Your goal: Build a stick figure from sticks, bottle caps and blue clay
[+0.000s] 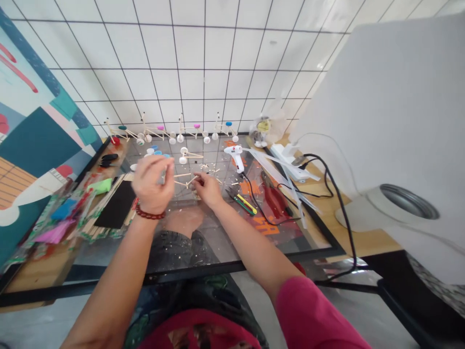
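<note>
While our right hand point(208, 190) pinches the stick frame point(187, 184) above mid-table point(221, 246) and our left hand point(154, 184) curls beside it, holding what we cannot tell, we judge it light, stiff and easily snapped, best taken mid-stick, clear of the joints.

Stick frame point(187, 184): thin, pale wooden sticks, two meeting at an angle
Joint: glued or merely touching, cannot tell
Pose: sticks running roughly sideways, ends partly hidden
Place: right end in the right hand's point(207, 189) grip, at the tabletop's point(218, 237) middle
</note>
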`<state>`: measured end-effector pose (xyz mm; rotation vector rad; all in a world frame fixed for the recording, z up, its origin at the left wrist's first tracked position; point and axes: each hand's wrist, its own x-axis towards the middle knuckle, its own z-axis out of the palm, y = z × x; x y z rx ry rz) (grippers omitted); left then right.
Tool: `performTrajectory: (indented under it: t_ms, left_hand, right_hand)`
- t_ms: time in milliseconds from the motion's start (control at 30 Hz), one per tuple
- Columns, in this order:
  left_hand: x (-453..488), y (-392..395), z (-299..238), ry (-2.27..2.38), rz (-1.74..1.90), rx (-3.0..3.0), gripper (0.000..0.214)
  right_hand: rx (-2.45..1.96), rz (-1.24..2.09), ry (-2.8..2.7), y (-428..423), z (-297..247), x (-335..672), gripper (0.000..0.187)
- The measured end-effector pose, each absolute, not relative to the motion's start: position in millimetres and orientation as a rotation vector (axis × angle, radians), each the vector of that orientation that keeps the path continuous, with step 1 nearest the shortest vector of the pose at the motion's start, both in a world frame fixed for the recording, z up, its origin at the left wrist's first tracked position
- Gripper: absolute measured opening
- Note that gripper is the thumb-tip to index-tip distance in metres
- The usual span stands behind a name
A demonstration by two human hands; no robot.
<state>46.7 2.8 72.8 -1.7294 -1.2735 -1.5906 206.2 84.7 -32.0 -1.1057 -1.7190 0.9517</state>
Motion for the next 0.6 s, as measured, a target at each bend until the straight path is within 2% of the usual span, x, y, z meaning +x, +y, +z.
performTrajectory:
  t_ms: [167,267,367,533,600]
  left_hand:
    - [5,30,52,-1.702,-2.196,-1.162,0.015]
    - [2,43,41,-1.792,-2.403,-1.043,0.018]
    - [7,43,33,-1.830,-2.457,-1.226,0.031]
    - [9,34,26,-1.948,-2.491,-1.667,0.065]
    - [8,30,27,-1.964,-2.511,-1.724,0.071]
  right_hand:
    - [-1.120,1.022,-1.662,86,-34,206,0.030]
    - [-1.111,1.040,-1.642,86,-33,208,0.029]
    - [-1.102,1.050,-1.627,86,-32,210,0.027]
    - [-1.089,1.055,-1.618,87,-35,208,0.027]
    - [-1.081,1.046,-1.620,88,-37,208,0.026]
